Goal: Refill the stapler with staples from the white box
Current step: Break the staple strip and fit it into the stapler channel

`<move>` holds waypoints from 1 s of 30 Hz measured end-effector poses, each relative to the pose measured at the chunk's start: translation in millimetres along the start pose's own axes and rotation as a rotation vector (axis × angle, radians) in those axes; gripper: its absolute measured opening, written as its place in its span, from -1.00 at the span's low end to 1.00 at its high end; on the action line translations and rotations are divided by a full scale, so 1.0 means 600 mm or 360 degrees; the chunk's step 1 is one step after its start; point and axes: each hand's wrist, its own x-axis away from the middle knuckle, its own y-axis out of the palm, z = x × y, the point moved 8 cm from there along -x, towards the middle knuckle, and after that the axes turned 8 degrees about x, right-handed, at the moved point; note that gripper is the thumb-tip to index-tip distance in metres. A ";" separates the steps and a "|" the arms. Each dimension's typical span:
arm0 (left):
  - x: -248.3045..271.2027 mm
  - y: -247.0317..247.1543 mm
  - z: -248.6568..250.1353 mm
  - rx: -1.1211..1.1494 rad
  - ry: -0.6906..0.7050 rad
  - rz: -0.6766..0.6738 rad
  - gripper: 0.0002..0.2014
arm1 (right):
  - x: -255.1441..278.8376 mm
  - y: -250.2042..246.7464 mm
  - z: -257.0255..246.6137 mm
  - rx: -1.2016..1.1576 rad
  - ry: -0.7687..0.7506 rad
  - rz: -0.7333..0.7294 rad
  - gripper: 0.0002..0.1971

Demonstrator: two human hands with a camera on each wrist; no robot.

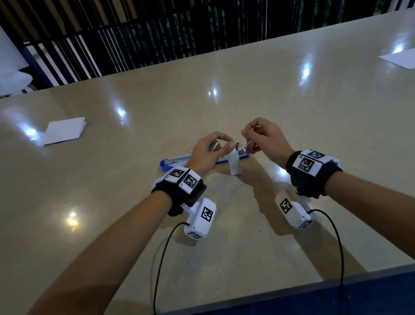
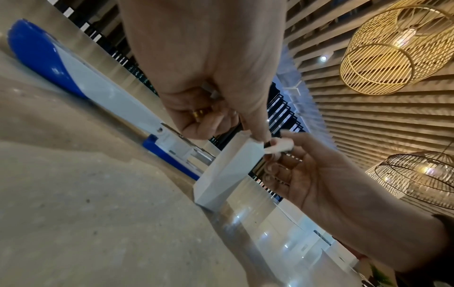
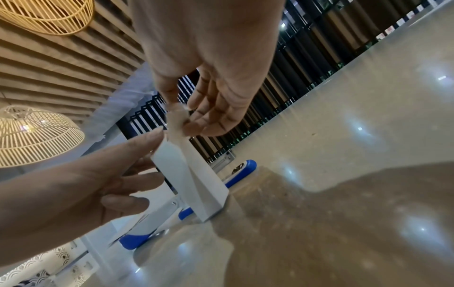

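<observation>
Opening step: my left hand (image 1: 209, 151) steadies the white box (image 1: 234, 163), upright on the counter (image 1: 243, 247) before the opened stapler (image 1: 174, 161). My right hand (image 1: 263, 138) fingers pinch its top flap (image 2: 280, 146). Next, I judge, draw out staples.

Left hand (image 1: 209, 151): forearm extended, fingers curled, thumb and forefinger pinching. Right hand (image 1: 266, 138): raised, fingertips pinching.

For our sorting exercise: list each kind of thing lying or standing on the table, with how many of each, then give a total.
Stapler: 1
White box: 1
Paper sheets: 2
Total: 4
</observation>
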 end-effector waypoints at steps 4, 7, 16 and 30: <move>0.001 0.005 -0.011 0.0063 -0.0091 0.0013 -0.81 | 0.003 0.006 -0.020 0.0091 -0.0164 -0.0080 -0.88; 0.001 0.013 -0.013 0.0145 -0.0147 0.0008 -0.93 | 0.005 0.007 -0.030 0.0141 -0.0267 -0.0084 -0.89; 0.005 0.000 -0.009 -0.0014 -0.0097 -0.0079 -0.80 | 0.007 0.008 -0.044 0.0310 -0.0386 -0.0176 -0.92; 0.012 0.019 -0.018 -0.0019 -0.0171 -0.0153 -0.63 | 0.005 0.033 -0.061 0.0787 -0.0553 -0.0230 -0.89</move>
